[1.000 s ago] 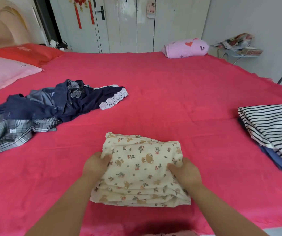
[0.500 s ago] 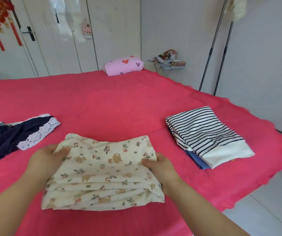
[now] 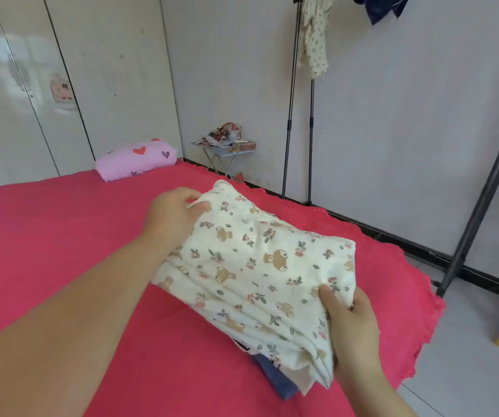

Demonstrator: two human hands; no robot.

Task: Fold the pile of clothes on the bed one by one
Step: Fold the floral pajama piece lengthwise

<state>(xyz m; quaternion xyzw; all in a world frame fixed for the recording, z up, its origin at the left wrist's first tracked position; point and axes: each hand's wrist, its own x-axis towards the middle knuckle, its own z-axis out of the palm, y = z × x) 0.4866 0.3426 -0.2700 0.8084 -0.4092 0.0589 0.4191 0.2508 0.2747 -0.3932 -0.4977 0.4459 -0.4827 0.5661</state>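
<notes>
Gripping 1 folded bear-print garment [image 3: 254, 272]: left hand [image 3: 173, 216], right hand [image 3: 351, 323].

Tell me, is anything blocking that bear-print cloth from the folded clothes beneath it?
Nothing visible. The left hand and right hand grip the bear-print cloth over the folded clothes, whose blue and white edges peek out underneath.

left hand [image 3: 172, 215] + right hand [image 3: 349, 320] grip folded bear-print garment [image 3: 257, 272] | over stack [image 3: 278, 382], apparently touching | red bed [image 3: 61, 236]
</notes>
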